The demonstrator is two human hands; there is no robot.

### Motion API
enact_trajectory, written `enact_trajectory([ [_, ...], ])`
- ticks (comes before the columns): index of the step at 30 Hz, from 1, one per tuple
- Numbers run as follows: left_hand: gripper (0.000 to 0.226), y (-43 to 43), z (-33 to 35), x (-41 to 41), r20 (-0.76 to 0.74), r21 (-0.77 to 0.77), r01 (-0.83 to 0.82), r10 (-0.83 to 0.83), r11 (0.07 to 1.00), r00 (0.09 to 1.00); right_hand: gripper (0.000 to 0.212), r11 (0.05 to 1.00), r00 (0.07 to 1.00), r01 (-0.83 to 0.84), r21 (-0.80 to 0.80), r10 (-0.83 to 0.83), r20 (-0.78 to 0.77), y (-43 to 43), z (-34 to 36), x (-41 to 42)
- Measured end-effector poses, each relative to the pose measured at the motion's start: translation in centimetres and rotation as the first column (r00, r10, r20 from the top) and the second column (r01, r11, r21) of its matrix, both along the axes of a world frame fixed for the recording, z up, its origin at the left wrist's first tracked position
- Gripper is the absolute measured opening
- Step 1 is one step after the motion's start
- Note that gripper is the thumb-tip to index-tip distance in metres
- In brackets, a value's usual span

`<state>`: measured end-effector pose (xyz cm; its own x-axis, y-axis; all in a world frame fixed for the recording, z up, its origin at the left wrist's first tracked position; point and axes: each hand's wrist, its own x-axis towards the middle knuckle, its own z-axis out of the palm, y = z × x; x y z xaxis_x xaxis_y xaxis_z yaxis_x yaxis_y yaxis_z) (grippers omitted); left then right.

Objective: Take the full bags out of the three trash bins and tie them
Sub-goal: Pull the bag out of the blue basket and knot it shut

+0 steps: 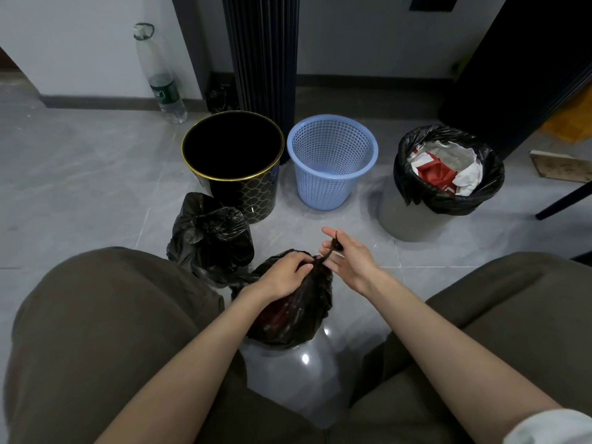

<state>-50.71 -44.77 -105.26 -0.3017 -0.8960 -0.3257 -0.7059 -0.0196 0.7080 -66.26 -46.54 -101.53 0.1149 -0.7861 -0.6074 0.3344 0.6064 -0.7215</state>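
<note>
One bag in the hands: a black trash bag (294,309), full and bulging, sits low between the person's knees over the glossy grey floor (80,187); its neck is gathered and twisted into a thin tail that runs up to the right
Left hand: the left hand (282,274) lies on top of the bag, fingers curled round the gathered neck
Right hand: the right hand (347,256) is just beside the left, palm turned inward; thumb and forefinger pinch the end of the twisted tail, the other fingers lie nearly straight
Tied bag: a second black bag (211,238), knotted at the top, stands on the floor just left of the held one
Black bin: the black bin (256,200) with a gold rim and gold lattice pattern stands right behind the tied bag, its inside dark and bare
Blue basket: the blue mesh basket (330,190) stands just right of the black bin, bare inside
Grey bin: the grey bin (413,222) stands apart to the right, a black liner (448,205) folded over its rim, red and white paper (445,171) inside
Clothing: olive trousers (112,315) cover both knees
Far wall: a clear plastic bottle (160,75) leans against the wall at left; a dark fluted column (262,59) rises behind the two bare bins
</note>
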Motion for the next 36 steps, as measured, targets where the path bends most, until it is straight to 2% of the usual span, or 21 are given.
enact_trajectory([
  [3,0.066,-0.6,0.7,2.0,0.17,0.096,0.046,-0.062,0.994,0.983,0.035,0.997,0.978,0.009,-0.082,-0.026,-0.208,-0.2,-0.6,-0.3],
  [4,0.081,-0.6,1.2,2.7,0.301,0.136,0.109,-0.145,0.985,0.942,0.035,0.994,0.964,0.006,-0.106,-0.034,-0.262,-0.3,-0.6,-0.5],
  [6,0.105,-0.2,2.6,3.6,0.526,0.25,0.203,-0.309,0.947,0.793,0.034,0.99,0.937,-0.017,-0.142,-0.033,-0.346,-0.5,-0.7,-0.7],
  [8,0.117,0.6,3.1,3.8,0.608,0.316,0.265,-0.409,0.911,0.681,0.035,0.983,0.915,-0.048,-0.175,-0.028,-0.403,-0.7,-0.7,-0.8],
  [10,0.113,1.4,2.8,3.5,0.629,0.339,0.298,-0.451,0.892,0.634,0.035,0.973,0.902,-0.081,-0.217,-0.021,-0.431,-0.8,-0.7,-0.7],
  [12,0.083,1.9,2.1,3.1,0.629,0.314,0.292,-0.428,0.903,0.649,0.035,0.948,0.877,-0.169,-0.27,0.02,-0.48,-0.8,-0.6,-0.6],
  [14,0.045,1.9,1.9,3.0,0.548,0.311,0.269,-0.403,0.911,0.733,0.033,0.896,0.827,-0.325,-0.302,0.114,-0.551,-0.7,-0.9,-0.6],
  [16,0.03,1.4,2.4,3.4,0.351,0.451,0.247,-0.424,0.858,0.835,0.032,0.81,0.707,-0.51,-0.29,0.202,-0.678,-0.5,-1.9,-0.8],
  [18,0.026,0.8,3.3,3.8,0.1,0.626,0.197,-0.328,0.754,0.939,0.033,0.693,0.459,-0.704,-0.156,0.276,-0.845,0.0,-2.7,-1.3],
  [20,0.029,0.7,3.9,3.9,-0.164,0.75,0.142,-0.025,0.646,0.986,0.035,0.574,0.178,-0.817,0.047,0.329,-0.927,0.6,-3.1,-1.7],
  [21,0.033,0.6,3.8,3.9,-0.268,0.788,0.118,0.164,0.605,0.949,0.036,0.533,0.093,-0.838,0.118,0.352,-0.931,0.9,-3.1,-1.7],
  [23,0.038,0.7,3.3,3.7,-0.393,0.822,0.09,0.445,0.562,0.805,0.038,0.509,0.044,-0.842,0.181,0.398,-0.916,1.4,-2.8,-1.4],
  [28,0.033,1.3,2.4,2.2,-0.479,0.839,0.031,0.711,0.543,0.516,0.038,0.515,0.048,-0.838,0.181,0.399,-0.916,1.7,-2.6,-0.8],
  [29,0.031,1.3,2.4,2.0,-0.472,0.838,-0.01,0.735,0.545,0.486,0.036,0.496,0.029,-0.848,0.188,0.399,-0.917,1.7,-2.6,-0.7],
  [30,0.027,1.2,2.5,1.7,-0.455,0.828,-0.067,0.737,0.556,0.499,0.036,0.477,0.012,-0.858,0.192,0.392,-0.92,1.7,-2.6,-0.6],
  [31,0.025,1.3,2.7,1.5,-0.425,0.792,-0.143,0.705,0.593,0.568,0.038,0.46,-0.005,-0.866,0.194,0.381,-0.925,1.7,-2.6,-0.6],
  [32,0.028,1.4,2.9,1.4,-0.348,0.697,-0.235,0.606,0.677,0.715,0.042,0.441,-0.03,-0.875,0.2,0.363,-0.931,1.8,-2.7,-0.5],
  [33,0.036,1.6,3.0,1.4,-0.169,0.509,-0.278,0.412,0.814,0.896,0.047,0.42,-0.065,-0.883,0.21,0.335,-0.94,1.8,-2.6,-0.4],
  [34,0.043,1.9,2.7,1.5,0.13,0.265,-0.195,0.165,0.944,0.978,0.051,0.399,-0.105,-0.889,0.226,0.304,-0.947,1.8,-2.6,-0.2],
  [35,0.044,2.3,2.1,1.5,0.458,0.045,-0.027,0.004,0.999,0.889,0.049,0.388,-0.138,-0.89,0.241,0.273,-0.952,1.8,-2.7,-0.1],
  [36,0.043,2.7,1.8,1.3,0.664,-0.094,0.116,-0.025,0.989,0.747,0.045,0.387,-0.156,-0.888,0.247,0.252,-0.955,1.8,-2.7,0.0],
])
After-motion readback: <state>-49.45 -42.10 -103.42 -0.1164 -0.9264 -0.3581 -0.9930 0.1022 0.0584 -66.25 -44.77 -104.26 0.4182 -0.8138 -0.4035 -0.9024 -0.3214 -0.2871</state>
